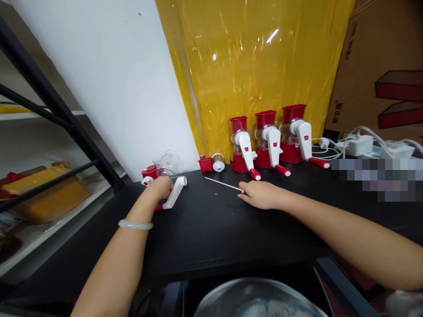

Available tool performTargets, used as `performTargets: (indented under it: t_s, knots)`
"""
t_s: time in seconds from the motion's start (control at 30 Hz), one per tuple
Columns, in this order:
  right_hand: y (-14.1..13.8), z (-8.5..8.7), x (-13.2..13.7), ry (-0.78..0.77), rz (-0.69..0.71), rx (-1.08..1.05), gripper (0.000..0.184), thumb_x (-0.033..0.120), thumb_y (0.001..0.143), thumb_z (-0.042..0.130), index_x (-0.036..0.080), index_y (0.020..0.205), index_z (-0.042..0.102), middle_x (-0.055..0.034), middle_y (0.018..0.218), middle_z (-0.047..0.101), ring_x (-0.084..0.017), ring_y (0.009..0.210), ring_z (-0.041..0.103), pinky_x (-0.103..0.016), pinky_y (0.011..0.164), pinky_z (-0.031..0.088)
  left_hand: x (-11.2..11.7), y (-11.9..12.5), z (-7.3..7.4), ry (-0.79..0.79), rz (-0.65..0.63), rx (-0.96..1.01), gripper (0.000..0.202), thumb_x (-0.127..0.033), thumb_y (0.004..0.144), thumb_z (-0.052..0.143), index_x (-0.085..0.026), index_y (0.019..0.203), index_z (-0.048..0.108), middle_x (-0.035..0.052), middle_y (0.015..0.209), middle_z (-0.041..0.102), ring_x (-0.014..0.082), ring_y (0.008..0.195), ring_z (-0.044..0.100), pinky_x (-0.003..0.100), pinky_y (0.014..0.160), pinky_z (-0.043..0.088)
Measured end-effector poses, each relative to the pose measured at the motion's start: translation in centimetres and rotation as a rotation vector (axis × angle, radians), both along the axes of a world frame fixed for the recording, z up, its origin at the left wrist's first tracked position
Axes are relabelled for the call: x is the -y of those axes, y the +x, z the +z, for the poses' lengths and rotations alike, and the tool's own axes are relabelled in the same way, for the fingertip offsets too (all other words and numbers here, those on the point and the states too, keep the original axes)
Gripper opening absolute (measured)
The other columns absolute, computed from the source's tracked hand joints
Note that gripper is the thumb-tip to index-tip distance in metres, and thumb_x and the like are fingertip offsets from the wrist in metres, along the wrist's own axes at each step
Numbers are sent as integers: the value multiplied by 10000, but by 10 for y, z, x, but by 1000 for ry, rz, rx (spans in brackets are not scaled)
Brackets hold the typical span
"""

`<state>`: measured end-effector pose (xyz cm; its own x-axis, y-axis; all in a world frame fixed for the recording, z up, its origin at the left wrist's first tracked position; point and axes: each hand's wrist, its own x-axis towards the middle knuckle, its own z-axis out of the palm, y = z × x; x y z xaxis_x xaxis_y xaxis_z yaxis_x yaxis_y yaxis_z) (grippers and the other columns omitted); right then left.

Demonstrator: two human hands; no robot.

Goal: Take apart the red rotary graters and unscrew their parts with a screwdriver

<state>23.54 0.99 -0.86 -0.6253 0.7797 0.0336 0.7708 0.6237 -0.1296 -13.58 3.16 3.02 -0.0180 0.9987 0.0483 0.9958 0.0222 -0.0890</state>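
Note:
My left hand is closed around a red and white rotary grater lying at the left of the black table, its white crank handle sticking out to the right. My right hand rests on the table with its fingers closed on the handle end of a thin screwdriver, whose metal shaft points left and away. Just behind the shaft lies a small red part with a metal drum.
Three assembled red and white graters stand in a row at the back against a yellow plastic sheet. White power strips and cables lie at the back right beside a cardboard box. Black shelving stands to the left.

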Motion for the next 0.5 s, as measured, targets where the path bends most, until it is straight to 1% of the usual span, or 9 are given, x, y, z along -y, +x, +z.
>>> performTargets:
  t_s: [0.1, 0.23, 0.33, 0.5]
  knots:
    - [1, -1, -1, 5, 5, 11, 316, 437, 943, 366, 170, 1003, 522, -165, 953, 685, -314, 844, 678, -336, 624, 439, 0, 0, 0, -42, 14, -50, 121, -139, 595, 599, -168, 646, 705, 111, 708, 709, 206, 616, 627, 292, 633, 467]
    - [2, -2, -2, -1, 8, 13, 319, 438, 941, 365, 169, 1003, 526, -170, 959, 686, -326, 849, 680, -343, 620, 441, 1, 0, 3, -80, -6, -52, 152, -140, 626, 586, -173, 676, 725, 112, 737, 721, 225, 651, 646, 304, 633, 458]
    - [2, -2, -2, 2, 13, 16, 321, 439, 941, 362, 171, 1004, 527, -168, 962, 686, -331, 852, 680, -346, 619, 442, 0, -2, 6, -94, -1, -41, 195, -144, 623, 595, -186, 734, 749, 105, 780, 739, 243, 717, 668, 307, 653, 458]
    - [3, -4, -3, -5, 12, 15, 325, 442, 940, 365, 167, 1001, 527, -169, 956, 688, -326, 837, 684, -336, 603, 434, -2, -5, 6, -101, 13, -46, 208, -164, 611, 608, -187, 752, 759, 98, 786, 746, 247, 742, 674, 293, 665, 463]
